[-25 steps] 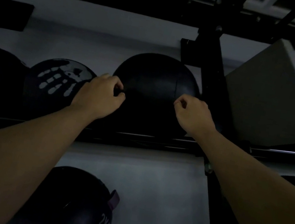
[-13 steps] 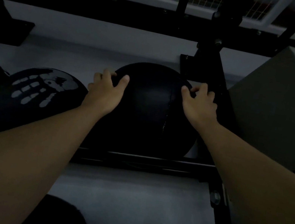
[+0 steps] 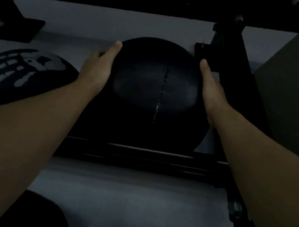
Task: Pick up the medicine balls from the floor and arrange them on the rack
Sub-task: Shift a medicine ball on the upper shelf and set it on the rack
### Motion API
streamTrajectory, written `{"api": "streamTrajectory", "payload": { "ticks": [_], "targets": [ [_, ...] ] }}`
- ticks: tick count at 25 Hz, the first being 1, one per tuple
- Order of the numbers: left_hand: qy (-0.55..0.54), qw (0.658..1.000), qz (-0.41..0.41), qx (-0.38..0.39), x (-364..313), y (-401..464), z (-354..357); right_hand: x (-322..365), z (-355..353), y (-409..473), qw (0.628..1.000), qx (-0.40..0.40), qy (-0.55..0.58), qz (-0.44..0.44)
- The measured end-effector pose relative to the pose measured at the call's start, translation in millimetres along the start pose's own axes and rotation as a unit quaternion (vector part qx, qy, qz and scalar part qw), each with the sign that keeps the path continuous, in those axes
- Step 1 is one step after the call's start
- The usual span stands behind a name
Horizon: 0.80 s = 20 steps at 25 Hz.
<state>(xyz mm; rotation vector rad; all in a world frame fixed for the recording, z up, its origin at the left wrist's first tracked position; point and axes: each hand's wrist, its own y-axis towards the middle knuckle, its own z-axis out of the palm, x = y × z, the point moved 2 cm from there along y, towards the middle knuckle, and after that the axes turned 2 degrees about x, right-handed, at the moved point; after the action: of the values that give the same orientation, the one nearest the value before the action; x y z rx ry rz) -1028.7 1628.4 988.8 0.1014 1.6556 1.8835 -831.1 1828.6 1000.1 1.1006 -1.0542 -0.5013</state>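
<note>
Holding a Medicine Ball on the Rack

A black medicine ball [image 3: 155, 86] (stitched seam facing up) is held on the rack [image 3: 137, 156] rail, pressed between the left hand [image 3: 98, 68] and right hand [image 3: 211, 90], fingers straight. A handprint-marked ball [image 3: 18, 72] is seen beside it.

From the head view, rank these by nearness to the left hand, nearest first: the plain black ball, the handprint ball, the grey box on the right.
1. Plain black ball: the left hand presses its left side.
2. Handprint ball: on the rack, just left of that hand.
3. Grey box: far right, beyond the right hand.
</note>
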Motion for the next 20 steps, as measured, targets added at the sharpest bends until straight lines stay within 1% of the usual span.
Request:
{"api": "streamTrajectory", "payload": {
  "ticks": [4, 7, 10, 13, 15, 17, 18, 20],
  "targets": [
    [-0.03, 0.999, 0.023, 0.019, -5, -12, -4, 5, -4, -12, 0.999, 0.014, 0.031, -0.018],
    [-0.042, 0.999, 0.029, 0.003, -13, -27, -10, 13, -9, -30, 0.999, -0.009, 0.032, -0.039],
    [-0.043, 0.998, 0.037, 0.015, -19, -42, -20, 29, -17, -50, 0.998, -0.016, 0.043, -0.044],
    [-0.078, 0.996, 0.045, -0.016, -38, -52, -39, 58, -26, -74, 0.998, -0.027, 0.037, -0.033],
    [-0.109, 0.994, 0.015, -0.026, -56, -60, -55, 78, -28, -92, 1.0, -0.017, 0.021, -0.016],
    [-0.155, 0.987, -0.042, -0.008, -69, -72, -66, 95, -24, -110, 0.999, 0.008, 0.032, 0.02],
    [-0.172, 0.983, -0.062, 0.002, -72, -78, -70, 102, -23, -119, 0.998, 0.009, 0.048, 0.039],
    [-0.2, 0.975, -0.094, 0.028, -75, -98, -81, 117, -20, -143, 0.995, -0.011, 0.077, 0.067]
  ]
}}
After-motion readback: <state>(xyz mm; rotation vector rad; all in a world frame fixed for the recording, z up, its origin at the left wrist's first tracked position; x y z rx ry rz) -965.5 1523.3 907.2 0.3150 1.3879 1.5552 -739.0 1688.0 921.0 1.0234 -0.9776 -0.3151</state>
